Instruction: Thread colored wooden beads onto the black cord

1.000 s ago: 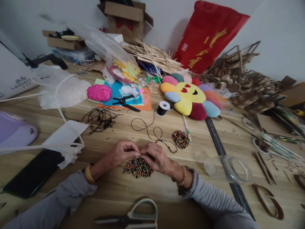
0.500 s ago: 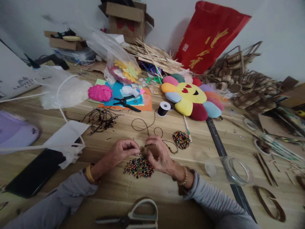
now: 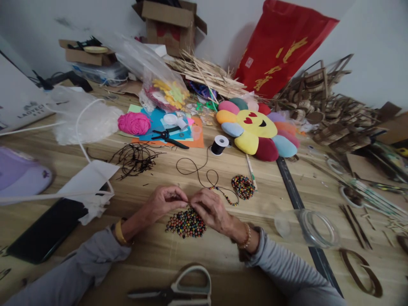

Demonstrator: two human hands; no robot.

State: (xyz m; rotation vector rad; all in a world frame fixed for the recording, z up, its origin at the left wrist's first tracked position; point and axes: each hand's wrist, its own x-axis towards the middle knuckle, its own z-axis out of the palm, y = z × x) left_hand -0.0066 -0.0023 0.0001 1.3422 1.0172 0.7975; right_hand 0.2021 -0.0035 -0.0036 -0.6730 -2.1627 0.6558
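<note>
My left hand (image 3: pixel 162 204) pinches the black cord between thumb and forefinger; its tip is too small to see clearly. Against those fingertips sits my right hand (image 3: pixel 212 208), its thumb and fingers closed on something tiny and hidden. Just below both hands lies a loose pile of colourful beads (image 3: pixel 186 224). From behind the right hand a beaded strand (image 3: pixel 228 199) curves over the table, and its bare black cord (image 3: pixel 188 172) loops back to a white spool (image 3: pixel 219 145). A coil of strung beads (image 3: pixel 243 187) rests to the right.
Scissors (image 3: pixel 188 287) lie at the near edge, and a black phone (image 3: pixel 47 229) at left. Black cord pieces (image 3: pixel 135 159), pliers (image 3: pixel 168 138), pink yarn (image 3: pixel 134 123) and a flower cushion (image 3: pixel 256 127) stand farther back. A clear plastic jar (image 3: pixel 307 227) lies at right.
My right hand has moved left to my left fingertips, and its spread fingers have closed. More of the beaded strand shows behind it. My left hand has barely moved.
</note>
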